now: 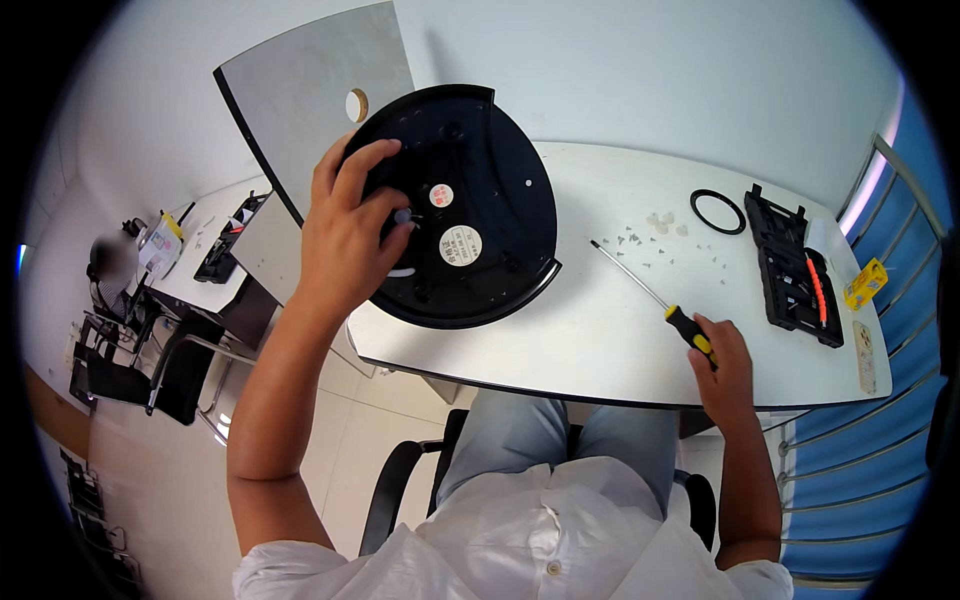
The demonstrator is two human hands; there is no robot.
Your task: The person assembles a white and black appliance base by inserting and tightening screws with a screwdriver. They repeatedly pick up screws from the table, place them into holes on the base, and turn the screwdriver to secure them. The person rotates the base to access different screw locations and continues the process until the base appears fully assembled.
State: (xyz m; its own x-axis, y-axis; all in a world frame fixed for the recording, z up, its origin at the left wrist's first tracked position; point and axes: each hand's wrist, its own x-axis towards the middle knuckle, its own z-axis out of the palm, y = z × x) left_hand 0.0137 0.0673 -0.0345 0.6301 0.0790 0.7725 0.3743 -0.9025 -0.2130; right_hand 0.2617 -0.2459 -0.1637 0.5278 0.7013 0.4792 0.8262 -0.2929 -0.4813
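My left hand holds up a round black plastic housing, tilted so its hollow side faces me. The fingers curl over the left part of the housing, and the thumb and fingertips are close to a small grey peg inside. Two round labels sit in the middle of the hollow, one of them a white sticker. My right hand is closed round the black and yellow handle of a screwdriver. Its shaft points to the far left, over the white table, near scattered small screws.
Beyond the screws lie some pale translucent pieces and a black ring. An opened black tool case stands at the right with a red-orange tool in it, beside a yellow box. A grey divider panel rises behind; another person sits far left.
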